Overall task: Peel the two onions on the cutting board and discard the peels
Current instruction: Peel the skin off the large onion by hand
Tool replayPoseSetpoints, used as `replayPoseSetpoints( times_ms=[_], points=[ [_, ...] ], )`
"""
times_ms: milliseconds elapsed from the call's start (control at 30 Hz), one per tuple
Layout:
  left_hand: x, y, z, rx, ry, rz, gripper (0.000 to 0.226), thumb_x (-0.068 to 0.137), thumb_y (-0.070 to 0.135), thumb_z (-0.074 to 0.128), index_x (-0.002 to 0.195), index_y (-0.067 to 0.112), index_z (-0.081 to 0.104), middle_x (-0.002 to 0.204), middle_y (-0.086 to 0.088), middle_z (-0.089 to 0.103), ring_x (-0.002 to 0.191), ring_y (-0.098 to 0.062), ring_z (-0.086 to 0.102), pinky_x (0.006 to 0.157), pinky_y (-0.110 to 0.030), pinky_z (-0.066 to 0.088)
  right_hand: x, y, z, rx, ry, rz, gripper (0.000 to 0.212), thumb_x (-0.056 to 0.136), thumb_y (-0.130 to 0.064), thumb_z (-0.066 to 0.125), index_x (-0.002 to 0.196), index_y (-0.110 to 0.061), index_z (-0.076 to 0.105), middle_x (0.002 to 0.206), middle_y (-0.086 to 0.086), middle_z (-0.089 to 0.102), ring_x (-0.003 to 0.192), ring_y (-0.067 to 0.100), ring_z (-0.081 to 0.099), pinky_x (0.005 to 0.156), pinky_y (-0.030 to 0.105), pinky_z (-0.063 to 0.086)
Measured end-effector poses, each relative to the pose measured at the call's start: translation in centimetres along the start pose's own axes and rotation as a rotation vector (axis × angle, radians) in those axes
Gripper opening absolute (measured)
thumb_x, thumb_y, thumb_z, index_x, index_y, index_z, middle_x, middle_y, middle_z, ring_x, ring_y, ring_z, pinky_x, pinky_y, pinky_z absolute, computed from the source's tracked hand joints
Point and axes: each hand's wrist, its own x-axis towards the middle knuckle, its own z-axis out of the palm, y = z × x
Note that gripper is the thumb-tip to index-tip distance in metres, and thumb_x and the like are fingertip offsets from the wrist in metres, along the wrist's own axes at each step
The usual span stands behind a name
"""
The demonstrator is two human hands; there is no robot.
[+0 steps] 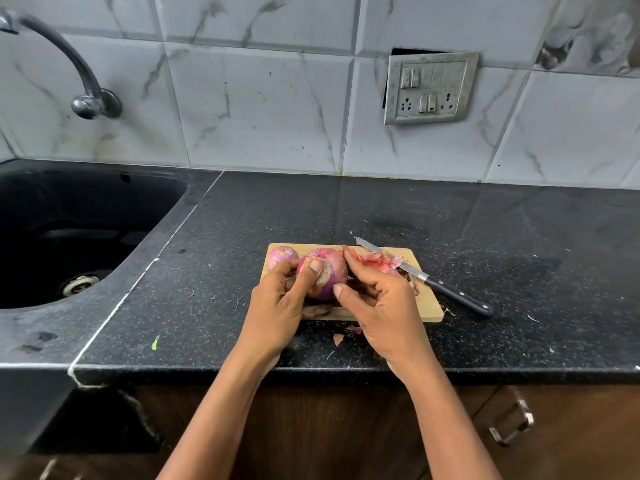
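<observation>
peeling under way at the counter

a left hand (277, 306) and right hand (384, 306) curl round a red onion (329, 277) just above the cutting board (427, 308), the left thumb pressing a loose flap of skin. the second onion (282, 256) sits at the board's far left. the papery skin likely tears easily and the bared flesh looks slick, so the flap's edge seems the best hold.

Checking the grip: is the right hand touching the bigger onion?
Touching. Head view: the right hand presses thumb and fingers against the bigger onion.

No text, label, brand, number or sign can be read anywhere; the grey metal switch-and-socket plate (430, 89) on the tiled wall bears no legible marking.
</observation>
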Motion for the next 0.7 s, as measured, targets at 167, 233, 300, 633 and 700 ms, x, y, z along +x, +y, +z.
replayPoseSetpoints(
  times_ms=[167, 233, 300, 633, 700],
  points=[
    [0.2, 0.5, 0.2, 0.026, -0.009, -0.044, 0.041, 0.098, 0.043, 0.058, 0.113, 0.006, 0.07, 0.102, -0.023, 0.075, 0.088, -0.035, 0.076, 0.077, -0.042, 0.063, 0.2, 0.4, -0.3, 0.017, 0.059, 0.003, 0.039, 0.091, 0.0, 0.066, 0.123, -0.022, 0.068, 0.121, -0.009, 0.072, 0.12, 0.003, 0.064, 0.108, 0.039, 0.05],
    [0.1, 0.7, 0.4, 0.064, 0.016, -0.048, 0.048, 0.095, 0.048, 0.06, 0.113, 0.004, 0.067, 0.102, -0.026, 0.073, 0.08, -0.039, 0.076, 0.078, -0.049, 0.063, 0.3, 0.2, -0.2, 0.065, 0.048, 0.021, 0.04, 0.09, 0.002, 0.069, 0.117, -0.028, 0.07, 0.114, -0.013, 0.074, 0.116, 0.002, 0.066, 0.103, 0.032, 0.053],
    [0.1, 0.8, 0.6, 0.115, 0.047, -0.057, 0.049, 0.093, 0.051, 0.062, 0.113, 0.005, 0.065, 0.095, -0.025, 0.075, 0.068, -0.038, 0.075, 0.068, -0.044, 0.064, 0.3, -0.1, -0.3, 0.103, 0.003, 0.039, 0.044, 0.088, 0.005, 0.072, 0.108, -0.034, 0.07, 0.101, -0.023, 0.075, 0.105, -0.006, 0.067, 0.091, 0.017, 0.053],
    [0.2, 1.7, 1.7, 0.292, 0.209, -0.112, 0.062, 0.088, 0.065, 0.065, 0.087, 0.002, 0.066, 0.064, -0.02, 0.072, 0.058, -0.035, 0.073, 0.065, -0.041, 0.063, 0.9, 0.4, -0.3, 0.132, 0.008, 0.087, 0.042, 0.09, 0.002, 0.069, 0.13, -0.009, 0.066, 0.118, -0.022, 0.068, 0.12, -0.006, 0.06, 0.109, 0.028, 0.047],
    [0.4, 1.9, 1.8, 0.293, 0.232, -0.147, 0.06, 0.088, 0.066, 0.063, 0.082, 0.007, 0.072, 0.065, -0.02, 0.072, 0.06, -0.034, 0.074, 0.064, -0.039, 0.063, 1.1, 0.6, -0.3, 0.123, 0.043, 0.084, 0.037, 0.09, 0.003, 0.066, 0.125, -0.011, 0.07, 0.121, -0.015, 0.07, 0.121, -0.004, 0.06, 0.111, 0.035, 0.048]
  ],
)
